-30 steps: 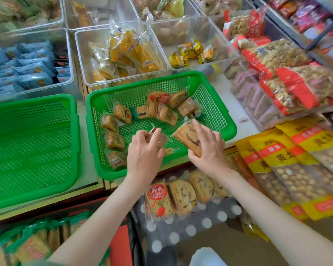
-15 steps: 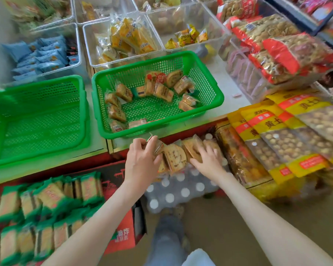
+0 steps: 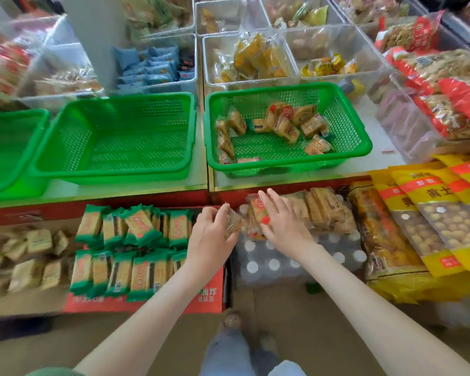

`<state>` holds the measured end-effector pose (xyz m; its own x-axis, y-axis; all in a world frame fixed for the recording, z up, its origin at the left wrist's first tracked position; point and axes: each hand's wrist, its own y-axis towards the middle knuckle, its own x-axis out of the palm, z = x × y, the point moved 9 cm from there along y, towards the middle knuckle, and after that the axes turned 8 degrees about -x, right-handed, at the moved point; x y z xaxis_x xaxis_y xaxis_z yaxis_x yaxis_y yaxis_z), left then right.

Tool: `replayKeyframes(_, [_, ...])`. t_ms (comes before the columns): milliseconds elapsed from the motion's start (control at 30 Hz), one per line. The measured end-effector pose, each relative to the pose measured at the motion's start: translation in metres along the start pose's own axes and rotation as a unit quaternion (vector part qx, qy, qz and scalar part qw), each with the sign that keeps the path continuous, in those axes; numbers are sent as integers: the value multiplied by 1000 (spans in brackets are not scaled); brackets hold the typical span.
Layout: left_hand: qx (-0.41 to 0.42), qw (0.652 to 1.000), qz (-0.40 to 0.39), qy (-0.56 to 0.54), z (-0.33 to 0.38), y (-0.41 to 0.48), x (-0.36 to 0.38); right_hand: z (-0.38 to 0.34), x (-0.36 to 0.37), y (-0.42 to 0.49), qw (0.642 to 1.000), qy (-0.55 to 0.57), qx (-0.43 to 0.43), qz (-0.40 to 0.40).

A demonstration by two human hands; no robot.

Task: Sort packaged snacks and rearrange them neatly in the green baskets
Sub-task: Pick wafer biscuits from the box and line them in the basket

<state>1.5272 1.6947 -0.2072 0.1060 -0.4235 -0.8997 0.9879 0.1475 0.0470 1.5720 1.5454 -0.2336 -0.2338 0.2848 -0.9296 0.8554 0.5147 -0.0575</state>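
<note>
Up and to the left of the fingers, two green baskets stand on the table (image 3: 391,158) with no packets seen in them: the far-left basket (image 3: 8,147), partly cut off by the frame, and the middle basket (image 3: 114,137). Level with the fingers and to their left, green-wrapped packets (image 3: 136,226) are stacked in a carton, untouched. The left hand (image 3: 210,234) is curled round a small clear packet (image 3: 232,222), which is held just beside the other hand. Straight above both hands, the right basket (image 3: 288,131) is only partly filled. A loose scatter of snack packets (image 3: 285,126) lies in it at all angles, not lined up. The right hand (image 3: 282,223) is laid with fingers straight across a red-marked packet (image 3: 258,213), which is touched but, as far as can be seen, not gripped. Just right of those fingers, a stock of similar packets (image 3: 320,210) is left in a polka-dot bag (image 3: 272,264). The task is judged to be at an early stage — few packets have been moved, none are arranged neatly, and two baskets are unused.
</note>
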Motion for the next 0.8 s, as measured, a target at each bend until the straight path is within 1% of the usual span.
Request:
replayKeyframes(67, [-20, 1000, -4, -1, -26, -7, -10, -40, 14, 15, 997, 20, -72, -22])
replayKeyframes(167, [-58, 998, -4, 1, -75, -18, -30, -111, 37, 36, 979, 13, -202, -28])
replayKeyframes(400, [-154, 988, 21, 16, -253, -40, -97, -276, 114, 108, 951, -8, -305, -55])
replayKeyframes(467, [-169, 985, 31, 25, -304, -45, -120, -326, 142, 132, 944, -8, -321, -69])
replayKeyframes(533, [-189, 981, 34, 26, -372, -49, -143, -384, 171, 160, 940, -3, -333, -71])
replayKeyframes(633, [-245, 969, 26, 29, -477, -54, -165, -457, 213, 198, 939, 31, -333, -80])
replayKeyframes(733, [-313, 949, 1, 43, -564, -58, -176, -507, 254, 227, 942, 44, -317, -103])
replayKeyframes(800, [-344, 938, -10, 43, -604, -57, -178, -526, 277, 243, 945, 34, -302, -121])
